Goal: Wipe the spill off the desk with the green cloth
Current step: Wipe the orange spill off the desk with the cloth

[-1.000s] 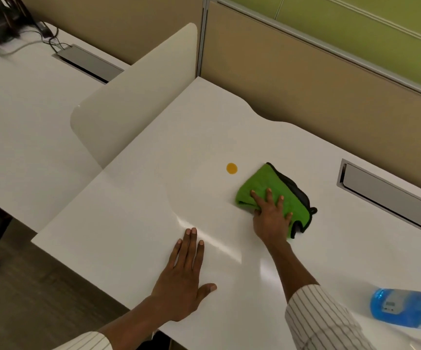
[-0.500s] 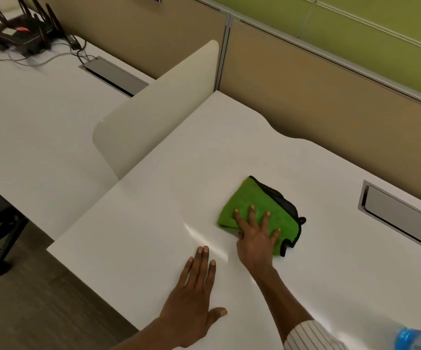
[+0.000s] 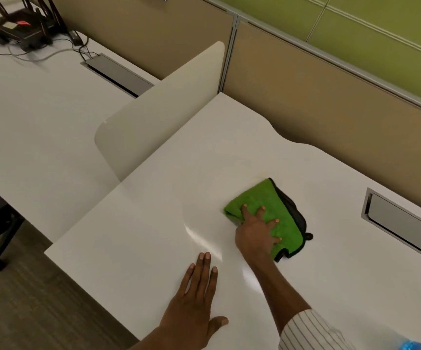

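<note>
A folded green cloth (image 3: 262,198) with a dark edge lies on the white desk (image 3: 204,173). My right hand (image 3: 257,232) presses flat on the cloth, fingers spread over its near half. A faint yellowish smear (image 3: 260,176) shows on the desk just beyond the cloth's far corner. No orange spot of spill is visible; the cloth may cover it. Near the front edge, my left hand (image 3: 195,299) rests palm down on the bare desk with nothing in it.
A grey cable slot (image 3: 401,223) is set into the desk at the right. A curved cream divider (image 3: 158,114) separates this desk from the left one, which carries a black router (image 3: 19,29) with cables. A blue bottle (image 3: 411,346) peeks in at bottom right.
My right hand has pushed the green cloth leftward and away over the orange spot, which no longer shows. The view has shifted. My left hand has stayed flat on the desk.
</note>
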Motion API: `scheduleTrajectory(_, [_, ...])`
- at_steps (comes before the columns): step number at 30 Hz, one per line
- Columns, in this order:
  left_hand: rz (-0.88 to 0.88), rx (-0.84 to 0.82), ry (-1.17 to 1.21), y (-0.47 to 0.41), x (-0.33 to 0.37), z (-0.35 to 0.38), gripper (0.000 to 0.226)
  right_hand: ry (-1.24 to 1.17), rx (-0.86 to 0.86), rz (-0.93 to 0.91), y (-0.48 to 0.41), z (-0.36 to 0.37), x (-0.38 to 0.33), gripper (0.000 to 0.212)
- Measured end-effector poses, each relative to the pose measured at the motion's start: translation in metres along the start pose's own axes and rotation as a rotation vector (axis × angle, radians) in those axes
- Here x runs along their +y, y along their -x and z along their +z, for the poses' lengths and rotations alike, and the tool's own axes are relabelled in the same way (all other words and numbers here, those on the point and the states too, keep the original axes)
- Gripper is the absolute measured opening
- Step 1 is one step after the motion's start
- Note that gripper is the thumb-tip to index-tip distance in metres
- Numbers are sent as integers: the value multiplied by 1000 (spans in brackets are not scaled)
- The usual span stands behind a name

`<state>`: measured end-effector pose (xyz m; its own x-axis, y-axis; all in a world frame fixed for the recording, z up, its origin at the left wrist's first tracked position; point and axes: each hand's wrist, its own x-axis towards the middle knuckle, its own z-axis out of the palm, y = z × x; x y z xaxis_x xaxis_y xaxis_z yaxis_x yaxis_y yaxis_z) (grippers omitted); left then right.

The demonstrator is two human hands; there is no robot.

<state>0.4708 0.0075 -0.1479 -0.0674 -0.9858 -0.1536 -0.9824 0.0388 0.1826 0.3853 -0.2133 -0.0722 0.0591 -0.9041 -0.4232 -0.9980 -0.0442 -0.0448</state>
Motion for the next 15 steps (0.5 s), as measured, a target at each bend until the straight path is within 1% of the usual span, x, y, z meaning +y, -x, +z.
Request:
scheduleTrajectory(2, [-10, -9, 1, -1, 0, 0, 115, 60, 30, -83, 7, 10, -13, 68])
scheduleTrajectory(4, [-8, 0, -7, -2, 0, -1, 115, 78, 30, -137, -4, 6, -20, 68])
scheduleTrajectory(7, [4, 11, -4, 0, 0, 0, 115, 45, -9, -160, -35, -15, -13, 67])
scheduleTrajectory(10, [8, 20, -11, 0, -1, 0, 115, -4, -17, -93, -60, -34, 6, 68])
scheduleTrajectory(15, [1, 33, -20, 0, -1, -2, 115, -129, -26, 104, -68, -47, 47, 65])
